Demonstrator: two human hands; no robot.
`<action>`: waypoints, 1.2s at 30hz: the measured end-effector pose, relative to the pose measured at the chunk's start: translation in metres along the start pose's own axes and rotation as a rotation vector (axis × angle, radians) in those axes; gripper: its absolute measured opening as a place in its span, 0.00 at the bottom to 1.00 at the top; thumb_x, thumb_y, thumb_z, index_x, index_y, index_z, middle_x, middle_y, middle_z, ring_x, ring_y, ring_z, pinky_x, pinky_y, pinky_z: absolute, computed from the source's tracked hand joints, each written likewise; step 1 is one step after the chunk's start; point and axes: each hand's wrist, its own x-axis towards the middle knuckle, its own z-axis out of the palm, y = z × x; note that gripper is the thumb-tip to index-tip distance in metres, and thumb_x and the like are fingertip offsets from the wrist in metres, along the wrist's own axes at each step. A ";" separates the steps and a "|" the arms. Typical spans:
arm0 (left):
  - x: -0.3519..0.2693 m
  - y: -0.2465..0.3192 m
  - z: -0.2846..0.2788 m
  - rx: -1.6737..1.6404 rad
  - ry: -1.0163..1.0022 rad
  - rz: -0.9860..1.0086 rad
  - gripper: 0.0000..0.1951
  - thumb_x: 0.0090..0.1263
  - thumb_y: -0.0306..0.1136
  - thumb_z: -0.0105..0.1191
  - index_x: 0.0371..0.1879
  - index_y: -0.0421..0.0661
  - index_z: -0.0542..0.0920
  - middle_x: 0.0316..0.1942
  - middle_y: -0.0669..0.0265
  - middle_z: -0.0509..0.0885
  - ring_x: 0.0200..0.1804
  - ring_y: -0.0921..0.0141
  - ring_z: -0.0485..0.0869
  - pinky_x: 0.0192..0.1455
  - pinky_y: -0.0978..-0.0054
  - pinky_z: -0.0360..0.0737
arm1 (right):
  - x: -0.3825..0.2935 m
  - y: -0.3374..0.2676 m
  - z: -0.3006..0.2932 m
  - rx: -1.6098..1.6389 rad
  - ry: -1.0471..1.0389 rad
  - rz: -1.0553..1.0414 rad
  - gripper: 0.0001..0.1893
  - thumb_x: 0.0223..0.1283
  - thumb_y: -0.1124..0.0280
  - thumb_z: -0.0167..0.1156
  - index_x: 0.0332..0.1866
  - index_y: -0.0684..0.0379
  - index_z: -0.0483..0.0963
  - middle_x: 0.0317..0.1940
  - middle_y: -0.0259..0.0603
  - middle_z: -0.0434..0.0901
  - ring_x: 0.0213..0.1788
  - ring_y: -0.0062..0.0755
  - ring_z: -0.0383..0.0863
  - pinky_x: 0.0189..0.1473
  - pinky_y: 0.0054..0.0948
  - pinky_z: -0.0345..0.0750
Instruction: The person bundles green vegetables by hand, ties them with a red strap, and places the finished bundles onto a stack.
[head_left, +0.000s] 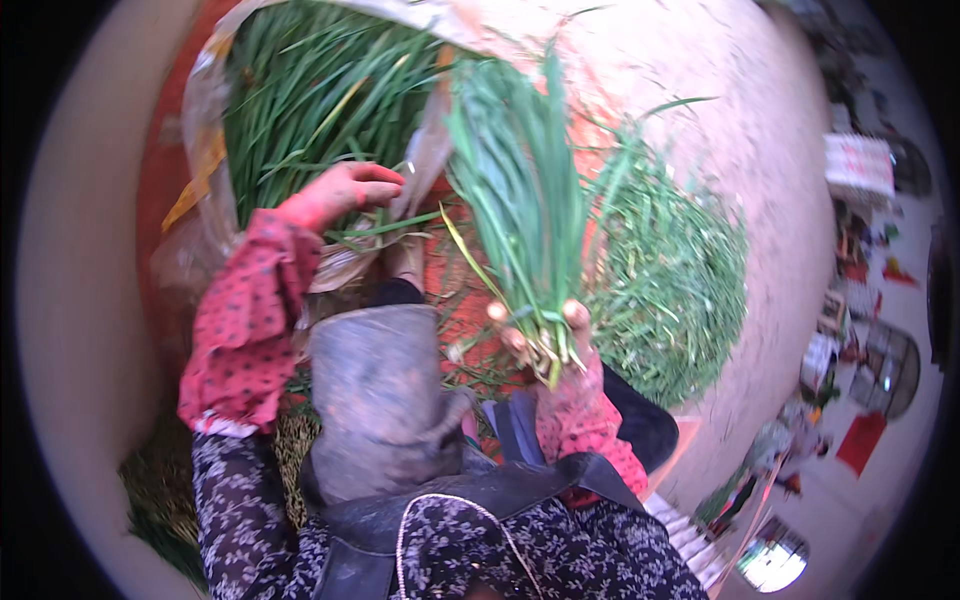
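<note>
My right hand (544, 330) holds a bunch of long green leafy stalks (525, 180) by their pale root ends, leaves pointing away from me. My left hand (349, 191) hovers over or beside the edge of an open plastic bag (206, 120) filled with more long green leaves (322, 97); its fingers are slightly bent and nothing shows in them. Whether it touches the leaves is unclear. Both forearms wear red dotted sleeve covers (247, 322). A dark, dirt-marked apron or cover (379, 390) lies over my leg.
A heap of loose green trimmings (667, 277) lies at the right, beside the orange-red sheet (457, 277) strewn with scraps. More plant matter (161, 487) lies at the lower left. At the far right are a person (810, 442), wire baskets (885, 367) and boxes (859, 169).
</note>
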 end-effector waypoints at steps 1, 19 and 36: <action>-0.011 0.024 0.005 0.098 -0.022 0.054 0.21 0.61 0.40 0.61 0.50 0.40 0.79 0.43 0.64 0.83 0.47 0.72 0.80 0.54 0.73 0.74 | -0.002 -0.002 -0.004 0.050 -0.013 0.017 0.43 0.54 0.57 0.62 0.69 0.67 0.49 0.53 0.73 0.65 0.37 0.46 0.77 0.28 0.27 0.85; -0.130 0.045 0.220 -0.484 -0.174 0.658 0.27 0.55 0.34 0.66 0.55 0.42 0.74 0.47 0.65 0.82 0.48 0.69 0.81 0.53 0.71 0.77 | -0.086 0.013 0.100 -1.128 0.103 -0.082 0.42 0.47 0.54 0.69 0.65 0.64 0.61 0.56 0.44 0.73 0.58 0.34 0.73 0.60 0.31 0.69; -0.061 -0.018 0.244 -0.130 -0.118 0.582 0.31 0.49 0.31 0.71 0.53 0.41 0.74 0.47 0.66 0.82 0.47 0.72 0.79 0.53 0.72 0.76 | -0.066 -0.012 0.038 -1.264 0.423 -0.489 0.38 0.37 0.72 0.76 0.59 0.61 0.67 0.48 0.38 0.79 0.50 0.29 0.77 0.55 0.30 0.73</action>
